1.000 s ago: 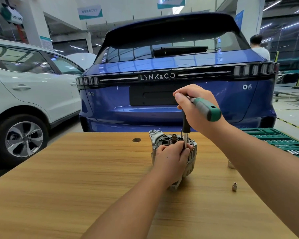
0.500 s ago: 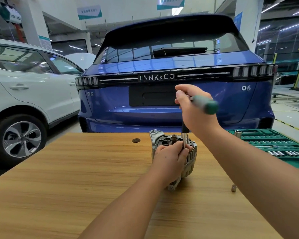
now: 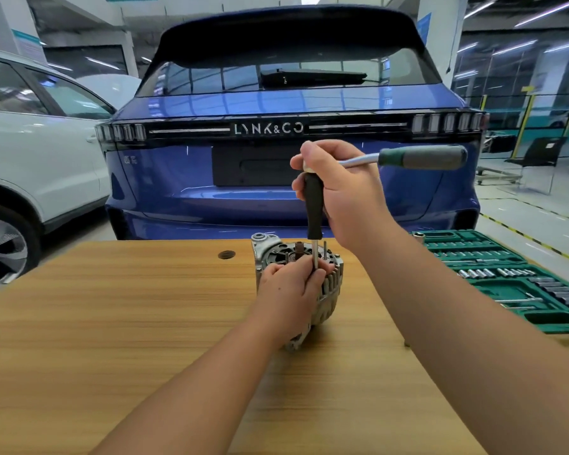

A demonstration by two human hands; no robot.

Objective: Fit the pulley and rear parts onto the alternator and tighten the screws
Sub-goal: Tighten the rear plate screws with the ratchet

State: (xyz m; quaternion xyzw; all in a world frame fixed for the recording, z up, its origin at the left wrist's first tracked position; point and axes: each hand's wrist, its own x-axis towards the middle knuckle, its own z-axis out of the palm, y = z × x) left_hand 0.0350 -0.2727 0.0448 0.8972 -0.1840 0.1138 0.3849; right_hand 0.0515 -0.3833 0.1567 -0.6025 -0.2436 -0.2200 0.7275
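Observation:
A silver alternator (image 3: 330, 292) stands on the wooden table (image 3: 119, 323), its rear face up with studs and a dark shaft showing. My left hand (image 3: 293, 290) lies over its near side and pinches the thin metal shaft of the tool where it meets the alternator. My right hand (image 3: 339, 192) grips the head of a ratchet wrench (image 3: 421, 157) with a green and grey handle sticking out to the right. A black extension (image 3: 313, 208) runs straight down from the ratchet head to the alternator's top.
A green socket set case (image 3: 519, 284) lies open at the table's right edge. A small metal part (image 3: 407, 343) peeks out beside my right forearm. A dark round hole (image 3: 226, 254) is in the tabletop. A blue car (image 3: 276, 178) and a white car (image 3: 30, 159) stand behind.
My right hand has swung the ratchet handle round, so it now sticks out further to the right. My left hand stays on the alternator and tool shaft. The view shifted, showing more of the socket case.

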